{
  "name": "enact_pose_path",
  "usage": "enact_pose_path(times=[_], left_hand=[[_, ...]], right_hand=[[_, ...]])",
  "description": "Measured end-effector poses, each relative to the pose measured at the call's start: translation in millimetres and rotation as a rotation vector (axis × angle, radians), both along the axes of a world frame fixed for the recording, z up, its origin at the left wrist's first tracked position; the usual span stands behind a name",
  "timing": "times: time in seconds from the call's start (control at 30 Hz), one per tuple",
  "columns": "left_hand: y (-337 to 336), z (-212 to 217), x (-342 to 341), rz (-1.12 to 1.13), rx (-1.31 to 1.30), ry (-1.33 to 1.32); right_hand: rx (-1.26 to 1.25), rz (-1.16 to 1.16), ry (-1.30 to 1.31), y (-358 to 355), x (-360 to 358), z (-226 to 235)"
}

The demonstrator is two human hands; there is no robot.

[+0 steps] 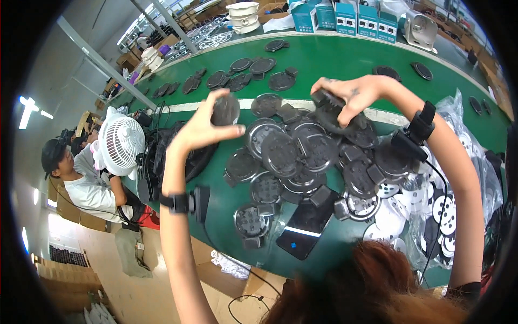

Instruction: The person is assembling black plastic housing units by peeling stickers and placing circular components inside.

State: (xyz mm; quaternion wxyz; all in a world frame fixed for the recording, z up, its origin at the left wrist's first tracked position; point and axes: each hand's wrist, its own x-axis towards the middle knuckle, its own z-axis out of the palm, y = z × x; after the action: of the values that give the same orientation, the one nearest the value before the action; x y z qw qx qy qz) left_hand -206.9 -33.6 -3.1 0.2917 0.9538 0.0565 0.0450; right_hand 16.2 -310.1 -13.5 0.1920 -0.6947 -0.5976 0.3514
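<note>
Reddish hair [372, 286] fills the bottom edge, then a dark phone [306, 227] lying flat on the green table [334, 59]. Left hand [202, 127] pinches a round black disc [225, 110] between thumb and fingers; right hand [348, 97] grips a blocky black clip [326, 99] above the heap of ribbed plastic discs [302, 156] (matte, round, overlapping), right hand nearer it.

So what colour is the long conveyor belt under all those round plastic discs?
The conveyor belt is green, seen clearly in the head view.
</note>
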Motion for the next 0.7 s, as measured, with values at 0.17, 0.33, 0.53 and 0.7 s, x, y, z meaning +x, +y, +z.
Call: enact_pose_path(times=[0.17, 0.33, 0.53, 0.7], left_hand=[[-36, -47, -73, 0.016, -0.023, 0.092], [-60, -69, -109, 0.049, 0.043, 0.191], [-83, -79, -118, 0.179, 0.03, 0.053], [-76, -90, -143, 0.225, 0.02, -0.03]], right_hand=[[0.024, 0.012, -0.281, -19, -38, -15], [0.021, -0.048, -0.266, -43, -60, -26], [0.052, -0.224, -0.434, -75, -95, -21], [0.064, -0.275, -0.44, -115, -113, -13]])
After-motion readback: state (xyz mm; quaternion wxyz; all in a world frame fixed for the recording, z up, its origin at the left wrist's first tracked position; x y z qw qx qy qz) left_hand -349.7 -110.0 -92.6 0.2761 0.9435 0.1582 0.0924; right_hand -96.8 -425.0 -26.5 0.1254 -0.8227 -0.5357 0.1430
